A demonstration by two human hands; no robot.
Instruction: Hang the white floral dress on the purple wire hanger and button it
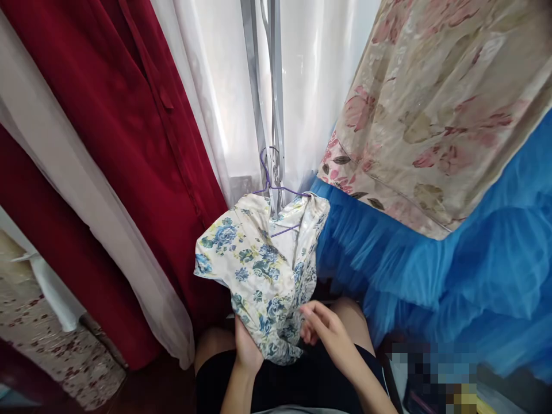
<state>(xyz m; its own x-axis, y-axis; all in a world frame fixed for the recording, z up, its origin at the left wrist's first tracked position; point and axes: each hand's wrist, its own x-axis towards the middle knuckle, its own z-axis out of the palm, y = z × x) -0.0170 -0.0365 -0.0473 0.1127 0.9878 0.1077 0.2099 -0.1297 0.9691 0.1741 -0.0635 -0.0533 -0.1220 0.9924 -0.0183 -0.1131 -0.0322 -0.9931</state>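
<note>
A short-sleeved white blouse [259, 270] with blue and green flowers hangs on a purple wire hanger [268, 183], its front neckline falling open. My left hand [249, 347] grips the lower left side of the blouse, with the fingers hidden behind the cloth. At the blouse's lower right edge, my right hand [321, 328] is closed, its fingers curled and the index finger and thumb close together. Whatever may be between those fingertips is too small or hidden to make out.
Grey metal uprights [255, 75] stand behind the hanger, before a white curtain [302, 86]. Red drapes [107, 115] hang on the left. A beige floral cloth [431, 115] and blue tulle [409, 276] hang on the right. My lap [276, 385] lies below the blouse.
</note>
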